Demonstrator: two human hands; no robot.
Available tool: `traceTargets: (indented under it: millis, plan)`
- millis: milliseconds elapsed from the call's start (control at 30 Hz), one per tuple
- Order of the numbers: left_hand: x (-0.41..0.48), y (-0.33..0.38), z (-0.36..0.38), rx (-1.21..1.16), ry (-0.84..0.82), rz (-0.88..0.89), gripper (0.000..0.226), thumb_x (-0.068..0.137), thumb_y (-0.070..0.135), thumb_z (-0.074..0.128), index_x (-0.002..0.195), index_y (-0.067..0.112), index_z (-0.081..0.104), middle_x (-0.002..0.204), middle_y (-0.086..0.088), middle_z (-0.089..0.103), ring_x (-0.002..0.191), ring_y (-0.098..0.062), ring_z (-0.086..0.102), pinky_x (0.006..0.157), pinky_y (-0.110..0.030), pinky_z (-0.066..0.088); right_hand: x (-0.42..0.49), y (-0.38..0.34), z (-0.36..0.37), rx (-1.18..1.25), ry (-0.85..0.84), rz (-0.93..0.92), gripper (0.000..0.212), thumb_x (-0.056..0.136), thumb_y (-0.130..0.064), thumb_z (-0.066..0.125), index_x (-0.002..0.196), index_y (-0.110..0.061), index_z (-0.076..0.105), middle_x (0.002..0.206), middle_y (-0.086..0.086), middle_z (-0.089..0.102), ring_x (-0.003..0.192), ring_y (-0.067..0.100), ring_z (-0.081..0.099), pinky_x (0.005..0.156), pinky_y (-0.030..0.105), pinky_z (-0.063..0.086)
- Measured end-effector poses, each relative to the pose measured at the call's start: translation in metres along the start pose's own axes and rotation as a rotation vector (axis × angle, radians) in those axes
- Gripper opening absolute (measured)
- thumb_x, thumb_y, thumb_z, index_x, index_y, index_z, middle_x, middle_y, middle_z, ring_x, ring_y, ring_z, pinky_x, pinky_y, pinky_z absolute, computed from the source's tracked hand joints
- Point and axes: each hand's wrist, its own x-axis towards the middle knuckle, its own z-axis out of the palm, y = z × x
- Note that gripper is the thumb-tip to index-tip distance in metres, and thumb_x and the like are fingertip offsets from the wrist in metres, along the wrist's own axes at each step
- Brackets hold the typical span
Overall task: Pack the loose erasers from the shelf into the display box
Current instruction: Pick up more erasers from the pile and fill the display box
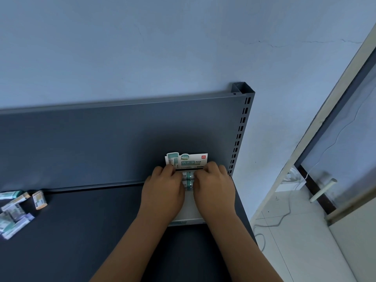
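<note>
At the right edge of the shelf [91, 231] the display box [187, 159] holds a few packed erasers [189, 180], left hand [162, 192] and right hand [213, 190] bent-fingered on them (gripping or pressing, I cannot tell), while loose erasers [14, 210] wait at the left edge.

A shop, or its stockroom: a dark grey metal retail shelf [81, 241] with a slotted grey upright post [242, 127] at its right end, a printed white-and-teal cardboard display box [189, 158] against its back panel, and small paper-sleeved erasers [14, 210] loose at its left end
</note>
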Motion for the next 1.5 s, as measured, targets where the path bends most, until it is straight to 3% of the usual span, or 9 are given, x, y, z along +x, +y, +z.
traceTargets:
  millis: [133,400,567,733,867,1000,1200,1367,1500]
  plan:
    - [-0.003,0.005,-0.004,0.008,-0.065,-0.043,0.025,0.083,0.031,0.052,0.093,0.017,0.071,0.099,0.000,0.062,0.082,-0.025,0.054,0.056,-0.036,0.050,-0.006,-0.003,0.000,-0.037,0.004,-0.017,0.013,0.081,-0.022,0.062,0.078,-0.016,0.073,0.092,0.003,0.061,0.082,0.026,0.053,0.062,0.035,0.047]
    - [-0.014,0.001,-0.014,-0.094,-0.079,-0.075,0.030,0.085,0.034,0.055,0.108,0.020,0.068,0.112,0.004,0.062,0.089,-0.023,0.056,0.066,-0.037,0.053,-0.022,-0.011,-0.015,0.061,-0.046,0.007,0.026,0.087,-0.033,0.050,0.099,-0.023,0.071,0.105,-0.002,0.062,0.094,0.020,0.053,0.074,0.037,0.050]
    - [-0.026,-0.017,-0.032,-0.168,-0.043,-0.104,0.031,0.090,0.038,0.058,0.117,0.025,0.065,0.116,0.007,0.062,0.096,-0.020,0.056,0.073,-0.038,0.053,-0.032,-0.033,-0.027,0.165,-0.040,-0.010,0.032,0.090,-0.043,0.051,0.104,-0.023,0.072,0.107,-0.005,0.065,0.097,0.017,0.056,0.075,0.034,0.050]
    - [-0.048,-0.050,-0.046,-0.160,-0.043,-0.148,0.040,0.090,0.042,0.062,0.122,0.017,0.066,0.121,-0.001,0.066,0.103,-0.026,0.061,0.076,-0.042,0.055,-0.038,-0.071,-0.032,0.272,-0.022,-0.005,0.035,0.089,-0.044,0.052,0.107,-0.020,0.071,0.105,-0.003,0.067,0.097,0.021,0.059,0.081,0.039,0.052]
    - [-0.074,-0.081,-0.059,-0.080,-0.118,-0.183,0.060,0.089,0.060,0.044,0.130,0.020,0.061,0.129,0.000,0.065,0.111,-0.025,0.061,0.079,-0.040,0.053,-0.045,-0.109,-0.030,0.327,-0.075,0.005,0.043,0.091,-0.049,0.051,0.122,-0.024,0.066,0.114,-0.006,0.068,0.106,0.017,0.059,0.089,0.035,0.050]
    - [-0.097,-0.113,-0.072,-0.027,-0.181,-0.189,0.074,0.085,0.068,0.026,0.133,0.022,0.059,0.133,0.003,0.062,0.116,-0.023,0.058,0.082,-0.040,0.051,-0.059,-0.144,-0.024,0.302,-0.147,-0.017,0.050,0.090,-0.055,0.046,0.124,-0.024,0.065,0.116,-0.006,0.066,0.109,0.017,0.058,0.091,0.035,0.050]
    - [-0.117,-0.149,-0.084,-0.003,-0.183,-0.189,0.072,0.084,0.068,0.026,0.126,0.021,0.062,0.127,0.002,0.065,0.112,-0.023,0.059,0.084,-0.041,0.050,-0.081,-0.181,-0.014,0.293,-0.150,-0.003,0.049,0.090,-0.055,0.047,0.119,-0.021,0.068,0.113,-0.006,0.067,0.105,0.016,0.059,0.089,0.036,0.051]
    - [-0.128,-0.162,-0.096,-0.020,-0.240,-0.217,0.081,0.079,0.072,0.018,0.133,0.026,0.056,0.135,0.005,0.059,0.120,-0.022,0.054,0.091,-0.041,0.047,-0.093,-0.192,-0.015,0.419,-0.176,-0.037,0.043,0.090,-0.053,0.053,0.115,-0.022,0.070,0.111,-0.009,0.066,0.107,0.010,0.056,0.094,0.031,0.048]
    - [-0.130,-0.167,-0.104,0.010,-0.218,-0.275,0.077,0.077,0.071,0.021,0.122,0.023,0.063,0.122,0.002,0.065,0.111,-0.026,0.058,0.086,-0.042,0.051,-0.092,-0.195,-0.015,0.420,-0.242,-0.051,0.051,0.090,-0.060,0.049,0.119,-0.023,0.068,0.115,-0.010,0.065,0.112,0.011,0.054,0.097,0.029,0.045]
